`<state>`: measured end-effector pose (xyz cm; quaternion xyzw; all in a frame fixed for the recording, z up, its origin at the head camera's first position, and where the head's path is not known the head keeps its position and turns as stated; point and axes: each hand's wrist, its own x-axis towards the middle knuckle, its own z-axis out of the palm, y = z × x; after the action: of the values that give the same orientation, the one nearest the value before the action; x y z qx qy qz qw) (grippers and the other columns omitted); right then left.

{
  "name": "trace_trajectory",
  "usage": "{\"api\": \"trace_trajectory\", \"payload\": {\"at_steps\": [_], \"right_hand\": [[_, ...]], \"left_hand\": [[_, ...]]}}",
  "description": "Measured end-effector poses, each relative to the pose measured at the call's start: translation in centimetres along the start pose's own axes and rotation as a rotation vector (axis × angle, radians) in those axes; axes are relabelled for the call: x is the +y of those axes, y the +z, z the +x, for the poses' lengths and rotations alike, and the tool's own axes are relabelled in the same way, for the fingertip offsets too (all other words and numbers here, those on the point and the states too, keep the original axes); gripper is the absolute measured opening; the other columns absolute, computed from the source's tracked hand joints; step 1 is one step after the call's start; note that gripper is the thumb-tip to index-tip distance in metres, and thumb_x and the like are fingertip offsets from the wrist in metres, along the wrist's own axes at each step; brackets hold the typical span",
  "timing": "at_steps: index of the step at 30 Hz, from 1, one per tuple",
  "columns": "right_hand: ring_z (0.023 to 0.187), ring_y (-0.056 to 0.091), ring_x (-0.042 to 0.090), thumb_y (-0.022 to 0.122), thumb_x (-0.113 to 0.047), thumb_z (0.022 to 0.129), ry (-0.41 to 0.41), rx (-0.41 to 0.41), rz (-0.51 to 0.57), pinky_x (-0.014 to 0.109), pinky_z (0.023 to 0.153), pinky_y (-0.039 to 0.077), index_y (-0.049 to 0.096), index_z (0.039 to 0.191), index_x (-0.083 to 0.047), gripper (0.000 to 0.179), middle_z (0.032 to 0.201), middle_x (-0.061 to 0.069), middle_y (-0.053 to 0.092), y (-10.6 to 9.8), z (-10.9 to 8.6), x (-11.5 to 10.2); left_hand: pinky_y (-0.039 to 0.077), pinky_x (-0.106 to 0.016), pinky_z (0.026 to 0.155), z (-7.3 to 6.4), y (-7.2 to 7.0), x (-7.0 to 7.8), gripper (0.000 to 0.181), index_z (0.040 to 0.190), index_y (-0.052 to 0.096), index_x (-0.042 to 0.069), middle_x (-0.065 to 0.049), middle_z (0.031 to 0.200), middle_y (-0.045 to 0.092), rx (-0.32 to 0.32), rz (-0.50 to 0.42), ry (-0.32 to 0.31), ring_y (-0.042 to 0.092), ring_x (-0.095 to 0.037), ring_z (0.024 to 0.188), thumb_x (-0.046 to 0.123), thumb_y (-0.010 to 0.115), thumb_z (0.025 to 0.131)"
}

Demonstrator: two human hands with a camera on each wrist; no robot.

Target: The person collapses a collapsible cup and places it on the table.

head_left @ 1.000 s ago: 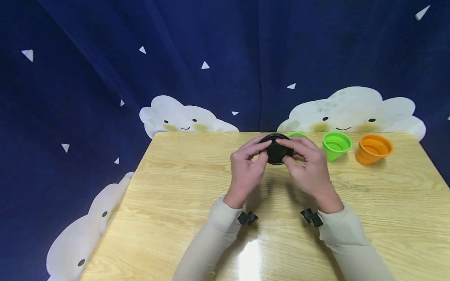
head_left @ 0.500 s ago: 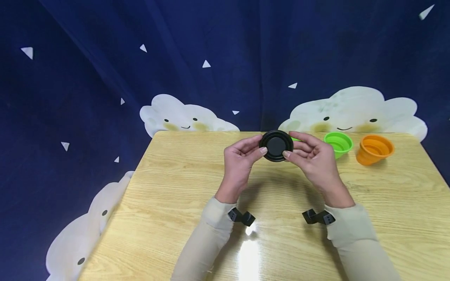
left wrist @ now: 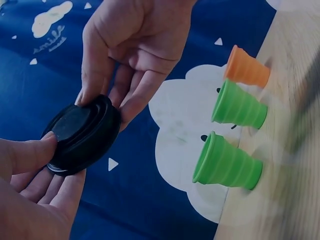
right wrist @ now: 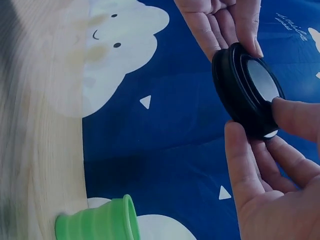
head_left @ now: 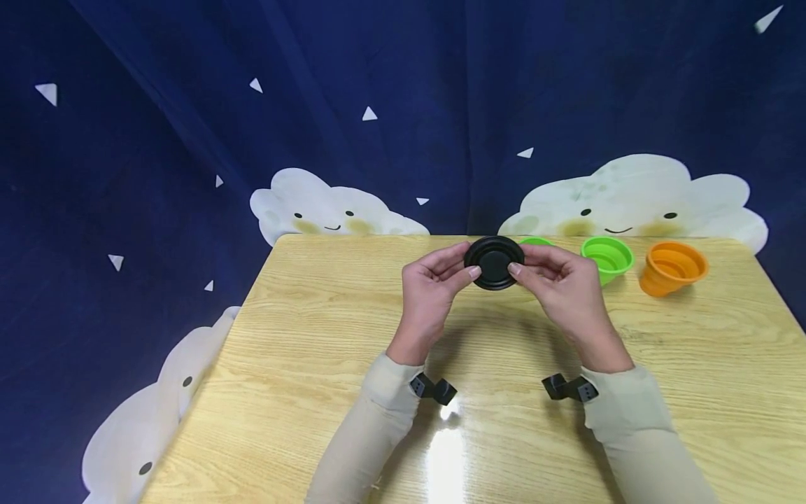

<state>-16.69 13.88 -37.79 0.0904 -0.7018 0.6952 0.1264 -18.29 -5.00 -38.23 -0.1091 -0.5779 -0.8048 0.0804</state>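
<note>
A black collapsible cup [head_left: 494,273], folded into a flat ringed disc, is held up between both hands above the far part of the table. My left hand [head_left: 425,297] pinches its left edge, thumb on the face and fingers behind. On the opposite edge my right hand [head_left: 573,297] grips it the same way. In the left wrist view the folded cup [left wrist: 82,137] looks tilted, its stacked rings showing. The right wrist view shows the fingers of the right hand [right wrist: 275,190] spread along the underside, with the thumb on the rim.
At the back right stand an orange cup [head_left: 672,271] and a green cup [head_left: 606,253], both opened out. Another green cup [left wrist: 230,162] is partly hidden behind the right hand in the head view. A dark blue curtain [head_left: 378,56] hangs behind the wooden table [head_left: 315,329].
One second ago fingertips of both hands lay over the black cup's face. They moved apart to its edges, leaving only the thumbs in front. In the last half second the cup has tilted slightly.
</note>
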Motion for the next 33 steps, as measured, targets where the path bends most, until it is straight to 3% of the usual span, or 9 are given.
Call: {"api": "trace_trajectory", "payload": {"at_steps": [6, 12, 15, 18, 21, 23, 28, 33], "right_hand": [[0.085, 0.069, 0.011, 0.078, 0.001, 0.086, -0.014, 0.006, -0.103, 0.019, 0.076, 0.058, 0.069, 0.117, 0.008, 0.033, 0.094, 0.003, 0.072, -0.16, -0.01, -0.06], [0.084, 0.070, 0.012, 0.079, 0.007, 0.082, -0.046, 0.044, -0.075, 0.021, 0.075, 0.058, 0.072, 0.114, 0.006, 0.033, 0.092, 0.004, 0.072, -0.15, -0.12, 0.10], [0.084, 0.073, 0.013, 0.078, 0.013, 0.080, -0.073, 0.054, -0.010, 0.023, 0.076, 0.059, 0.071, 0.112, 0.010, 0.032, 0.094, 0.004, 0.073, -0.14, -0.09, 0.21], [0.087, 0.074, 0.015, 0.076, 0.018, 0.079, -0.097, 0.055, 0.047, 0.025, 0.077, 0.059, 0.070, 0.110, 0.013, 0.032, 0.098, 0.005, 0.073, -0.15, -0.06, 0.30], [0.088, 0.074, 0.015, 0.075, 0.020, 0.078, -0.111, 0.055, 0.089, 0.026, 0.077, 0.058, 0.070, 0.109, 0.014, 0.032, 0.101, 0.009, 0.072, -0.16, -0.04, 0.31], [0.089, 0.074, 0.017, 0.075, 0.021, 0.078, -0.120, 0.053, 0.108, 0.027, 0.077, 0.059, 0.070, 0.108, 0.014, 0.032, 0.103, 0.012, 0.072, -0.17, -0.07, 0.34], [0.092, 0.073, 0.020, 0.073, 0.024, 0.077, -0.152, 0.041, 0.124, 0.028, 0.080, 0.058, 0.070, 0.107, 0.014, 0.033, 0.106, 0.020, 0.070, -0.19, -0.07, 0.49], [0.094, 0.072, 0.019, 0.072, 0.026, 0.076, -0.163, 0.044, 0.132, 0.028, 0.082, 0.057, 0.070, 0.107, 0.014, 0.034, 0.107, 0.021, 0.070, -0.30, -0.01, 0.57]], "left_hand": [[0.060, -0.031, 0.080, -0.07, -0.04, -0.08, 0.037, 0.115, 0.069, -0.013, -0.021, 0.109, 0.072, -0.004, 0.026, 0.021, 0.071, -0.018, 0.094, -0.019, 0.074, 0.079], [0.059, -0.031, 0.084, -0.07, -0.17, -0.26, 0.029, 0.114, 0.071, -0.010, -0.016, 0.110, 0.073, -0.003, 0.044, 0.033, 0.071, -0.018, 0.096, -0.007, 0.076, 0.085], [0.059, -0.034, 0.085, 0.05, -0.27, -0.28, 0.027, 0.114, 0.072, -0.009, -0.013, 0.107, 0.074, 0.013, 0.025, -0.026, 0.071, -0.016, 0.092, 0.001, 0.075, 0.090], [0.059, -0.039, 0.084, 0.17, -0.46, -0.32, 0.027, 0.115, 0.071, -0.008, -0.013, 0.100, 0.074, 0.028, -0.022, -0.144, 0.072, -0.016, 0.083, 0.007, 0.074, 0.092], [0.060, -0.043, 0.081, 0.22, -0.59, -0.28, 0.028, 0.115, 0.071, -0.006, -0.021, 0.095, 0.074, 0.013, -0.059, -0.255, 0.073, -0.021, 0.078, 0.012, 0.074, 0.093], [0.060, -0.043, 0.080, 0.20, -0.59, -0.28, 0.028, 0.115, 0.071, -0.003, -0.026, 0.095, 0.072, -0.012, -0.060, -0.295, 0.074, -0.026, 0.081, 0.014, 0.074, 0.094], [0.060, -0.042, 0.080, 0.18, -0.44, -0.40, 0.027, 0.115, 0.071, -0.002, -0.029, 0.098, 0.071, -0.060, -0.057, -0.304, 0.074, -0.031, 0.086, 0.014, 0.074, 0.094], [0.060, -0.042, 0.081, 0.16, -0.31, -0.67, 0.024, 0.112, 0.071, -0.004, -0.024, 0.096, 0.073, -0.062, -0.072, -0.280, 0.074, -0.032, 0.087, 0.010, 0.073, 0.093]]}}
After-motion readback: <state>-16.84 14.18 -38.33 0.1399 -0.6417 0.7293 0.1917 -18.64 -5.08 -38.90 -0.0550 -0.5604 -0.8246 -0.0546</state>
